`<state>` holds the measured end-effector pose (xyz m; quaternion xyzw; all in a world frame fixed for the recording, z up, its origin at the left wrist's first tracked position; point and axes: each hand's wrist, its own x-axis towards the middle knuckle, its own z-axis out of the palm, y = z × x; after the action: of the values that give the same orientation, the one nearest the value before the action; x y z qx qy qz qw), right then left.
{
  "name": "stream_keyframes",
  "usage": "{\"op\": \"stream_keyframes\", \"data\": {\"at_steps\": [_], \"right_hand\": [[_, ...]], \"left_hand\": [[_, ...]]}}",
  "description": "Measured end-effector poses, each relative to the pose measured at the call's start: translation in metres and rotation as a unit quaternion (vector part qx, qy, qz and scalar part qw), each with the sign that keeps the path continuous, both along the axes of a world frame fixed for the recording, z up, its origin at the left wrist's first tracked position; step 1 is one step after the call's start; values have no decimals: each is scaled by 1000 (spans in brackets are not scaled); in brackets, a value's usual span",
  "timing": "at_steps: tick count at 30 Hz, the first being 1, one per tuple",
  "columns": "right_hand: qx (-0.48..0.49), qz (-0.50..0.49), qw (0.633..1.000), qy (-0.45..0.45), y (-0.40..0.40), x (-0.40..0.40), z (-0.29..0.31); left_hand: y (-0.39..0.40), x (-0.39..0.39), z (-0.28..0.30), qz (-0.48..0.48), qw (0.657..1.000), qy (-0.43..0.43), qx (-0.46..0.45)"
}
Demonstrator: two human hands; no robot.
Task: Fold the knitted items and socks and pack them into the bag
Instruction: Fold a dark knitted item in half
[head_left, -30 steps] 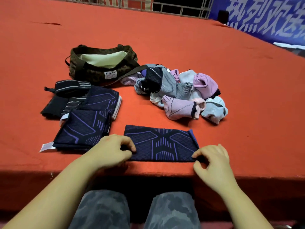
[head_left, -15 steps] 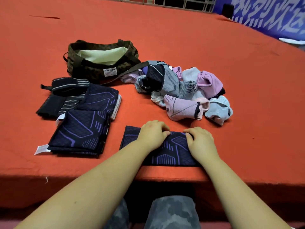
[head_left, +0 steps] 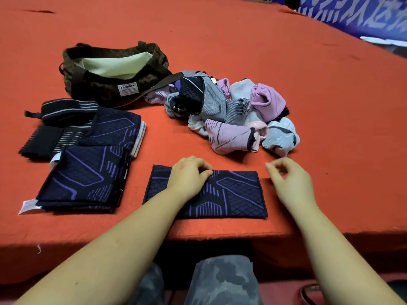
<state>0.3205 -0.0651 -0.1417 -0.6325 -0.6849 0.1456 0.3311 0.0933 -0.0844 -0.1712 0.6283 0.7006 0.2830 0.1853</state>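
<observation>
My left hand [head_left: 189, 176] rests on the folded navy knitted piece [head_left: 233, 194], its fingers curled with the knuckles and fingertips pressing the cloth near its far edge. That piece lies flat at the near edge of the red table [head_left: 286, 51], right in front of me. My right hand [head_left: 290, 183] hovers just beside the piece's right end, not touching it, with the fingers loosely curled and holding nothing. To my left sits a stack of folded navy pieces [head_left: 88, 179] with purple lines, a white tag poking out at its near corner. A second folded navy piece [head_left: 114, 128] lies just behind it, and black striped folded items [head_left: 55, 126] sit further left. Behind those stands the dark camouflage bag [head_left: 114, 71], open at the top. I can see only its pale lining inside; nothing packed shows from this angle. A white label reading FASHION sits on its front, and its strap trails to the right into the loose heap of socks [head_left: 233, 115], pink, grey, pale blue and dark, piled unfolded in the middle of the table beyond my hands.
</observation>
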Motion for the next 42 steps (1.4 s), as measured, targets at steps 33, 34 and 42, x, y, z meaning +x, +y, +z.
{"op": "stream_keyframes", "data": {"at_steps": [33, 34, 42], "right_hand": [[-224, 120, 908, 334, -76, -129, 16], [-215, 114, 911, 333, -75, -123, 16], [-101, 48, 970, 215, -61, -56, 11]], "left_hand": [[-88, -25, 68, 0, 834, -535, -138], [-85, -21, 67, -11, 849, -510, -139], [-62, 20, 31, -159, 976, 128, 78]]}}
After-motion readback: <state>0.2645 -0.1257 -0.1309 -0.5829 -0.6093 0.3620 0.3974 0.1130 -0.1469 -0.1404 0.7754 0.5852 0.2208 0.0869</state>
